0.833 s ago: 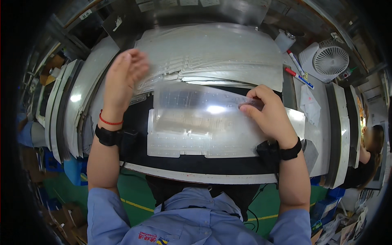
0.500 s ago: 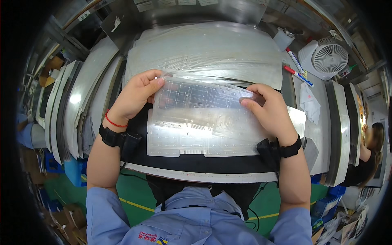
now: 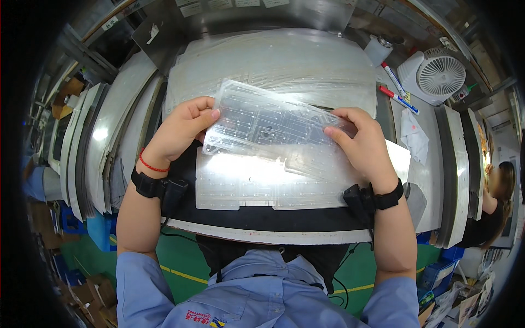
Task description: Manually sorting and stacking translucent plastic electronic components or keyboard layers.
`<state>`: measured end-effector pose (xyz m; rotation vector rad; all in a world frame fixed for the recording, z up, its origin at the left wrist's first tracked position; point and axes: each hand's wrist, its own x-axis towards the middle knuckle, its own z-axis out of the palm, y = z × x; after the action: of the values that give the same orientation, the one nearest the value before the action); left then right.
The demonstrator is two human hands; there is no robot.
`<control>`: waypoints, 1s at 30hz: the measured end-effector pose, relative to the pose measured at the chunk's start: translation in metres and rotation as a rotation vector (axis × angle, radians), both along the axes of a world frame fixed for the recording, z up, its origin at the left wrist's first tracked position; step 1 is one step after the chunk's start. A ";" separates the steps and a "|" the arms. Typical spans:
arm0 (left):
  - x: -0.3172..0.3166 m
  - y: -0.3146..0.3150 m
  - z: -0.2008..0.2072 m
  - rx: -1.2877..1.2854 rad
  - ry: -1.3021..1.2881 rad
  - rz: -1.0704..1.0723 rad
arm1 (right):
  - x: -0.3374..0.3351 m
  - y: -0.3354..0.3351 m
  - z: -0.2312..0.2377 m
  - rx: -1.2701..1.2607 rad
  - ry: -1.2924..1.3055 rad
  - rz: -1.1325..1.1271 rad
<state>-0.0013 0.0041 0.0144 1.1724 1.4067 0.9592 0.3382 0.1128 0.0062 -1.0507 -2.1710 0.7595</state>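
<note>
Between my hands is a clear plastic sheet (image 3: pixel 262 117) printed with fine circuit lines and rows of dots. My left hand (image 3: pixel 188 123) pinches its left edge between thumb and fingers. At the right edge my right hand (image 3: pixel 358 134) grips it, thumb on top. The sheet is raised and tilted, its left end farther from me than its right. Below it, a similar translucent printed sheet (image 3: pixel 246 188) with notches in its near edge lies on the black mat (image 3: pixel 306 220). The held sheet covers part of the lower one.
A broad pile of translucent sheets (image 3: pixel 268 54) fills the back of the bench. More plates stand stacked left (image 3: pixel 117 131) and right (image 3: pixel 449 175). At the back right are a white fan (image 3: pixel 435 76), markers (image 3: pixel 398 99) and a crumpled white cloth (image 3: pixel 414 136). Another person (image 3: pixel 492 210) is at far right.
The held sheet has tilted, its far left corner rising away from me. My hands keep their grip and have barely shifted. The lower sheet stays in place.
</note>
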 end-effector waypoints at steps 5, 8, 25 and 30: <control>-0.011 0.000 -0.011 0.073 -0.201 0.057 | 0.000 0.004 0.001 0.369 0.100 -0.032; -0.015 0.001 -0.008 0.179 -0.318 0.149 | -0.001 -0.004 0.014 0.524 0.205 -0.091; -0.032 0.012 -0.006 0.508 -0.258 0.756 | -0.013 -0.027 0.016 0.078 -0.296 0.329; -0.040 0.013 -0.011 0.663 -0.084 0.775 | -0.016 -0.026 0.014 0.118 -0.237 0.318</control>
<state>-0.0412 0.0167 0.0036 1.0086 1.5461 2.1125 0.3224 0.0864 0.0199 -0.7775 -2.5918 0.6610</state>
